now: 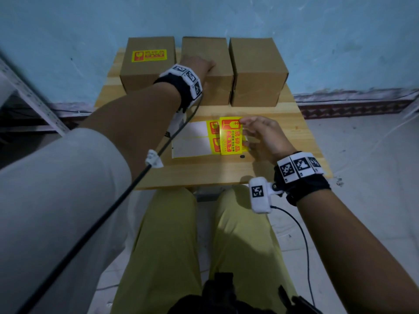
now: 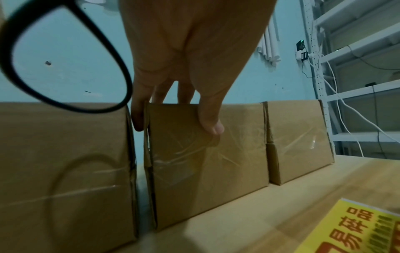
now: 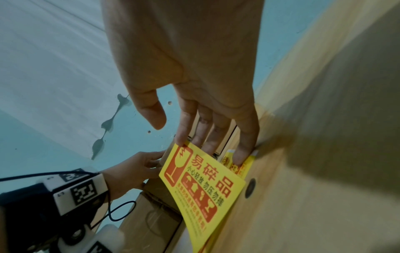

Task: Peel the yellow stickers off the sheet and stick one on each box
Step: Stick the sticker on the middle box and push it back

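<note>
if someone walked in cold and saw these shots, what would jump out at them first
Probably the bright yellow sticker with red print, lifted off the sheet at the right hand, in the middle of the wooden table. Next, three brown boxes in a row at the far edge: the left box already wears a yellow sticker, and the left hand grips the bare middle box.

Dim bluish light, soft blur, warped edges

The yellow sticker (image 3: 202, 186) reads 易碎品, 小心轻放 勿压勿摔, beside a broken-glass sign.
</note>
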